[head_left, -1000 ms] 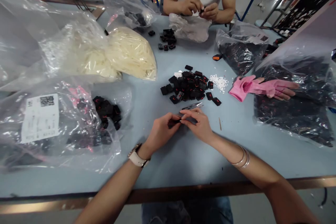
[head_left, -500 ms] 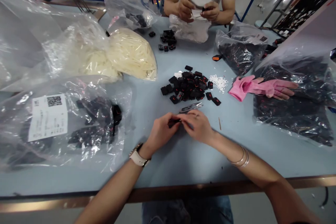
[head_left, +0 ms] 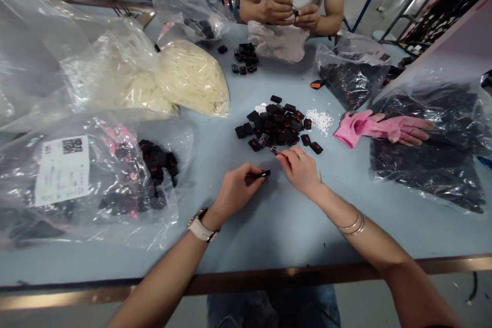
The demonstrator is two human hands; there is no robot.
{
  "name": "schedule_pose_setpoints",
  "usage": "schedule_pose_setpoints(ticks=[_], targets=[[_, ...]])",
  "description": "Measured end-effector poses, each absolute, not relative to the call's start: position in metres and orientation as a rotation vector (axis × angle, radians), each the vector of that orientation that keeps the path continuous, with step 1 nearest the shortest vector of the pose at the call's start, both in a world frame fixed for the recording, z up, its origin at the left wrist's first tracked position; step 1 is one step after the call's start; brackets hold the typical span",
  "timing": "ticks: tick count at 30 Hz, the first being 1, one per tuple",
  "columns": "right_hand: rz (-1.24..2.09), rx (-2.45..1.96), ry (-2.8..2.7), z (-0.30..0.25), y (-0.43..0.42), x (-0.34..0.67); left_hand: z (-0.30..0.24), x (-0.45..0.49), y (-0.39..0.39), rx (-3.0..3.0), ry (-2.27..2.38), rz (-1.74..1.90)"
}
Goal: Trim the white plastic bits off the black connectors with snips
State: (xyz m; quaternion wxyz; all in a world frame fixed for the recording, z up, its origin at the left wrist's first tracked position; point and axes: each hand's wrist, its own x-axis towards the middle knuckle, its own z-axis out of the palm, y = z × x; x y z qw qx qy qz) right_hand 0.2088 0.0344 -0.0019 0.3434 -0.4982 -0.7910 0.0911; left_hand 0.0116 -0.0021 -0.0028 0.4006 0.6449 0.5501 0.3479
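Note:
My left hand [head_left: 236,190] pinches a small black part [head_left: 262,174] just above the pale blue table [head_left: 269,225]. My right hand [head_left: 302,168] has its fingers curled around small metal snips [head_left: 275,151], whose tip pokes out toward the pile of black parts [head_left: 277,128]. The two hands are a short way apart, both just in front of that pile.
Clear bags lie left: one of black parts with a label [head_left: 96,179], one of white pieces [head_left: 184,79]. A pink glove [head_left: 378,128] and bags of black parts [head_left: 426,154] lie right. White bits [head_left: 321,120] sit by the pile. A person's hands [head_left: 292,10] work across the table.
My right hand has pulled away from my left and moved up toward the pile, with the snips now in it. My left hand keeps the black part.

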Motion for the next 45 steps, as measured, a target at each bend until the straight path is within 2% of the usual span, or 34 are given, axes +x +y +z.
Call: schedule_pose_setpoints(ticks=[7, 9, 25, 45], targets=[[0.841, -1.123, -1.522, 0.003, 0.010, 0.191, -0.003, 0.010, -0.001, 1.613, 1.379, 0.884], [0.919, -1.052, -1.482, 0.002, 0.006, 0.187, -0.001, 0.010, -0.001, 1.615, 1.378, 0.882], [0.614, -1.141, -1.710, 0.012, -0.001, 0.189, -0.007, 0.010, -0.003, 1.608, 1.363, 0.874], [0.432, -1.070, -1.796, 0.002, 0.000, 0.185, 0.005, 0.012, -0.003, 1.682, 1.407, 0.841]])
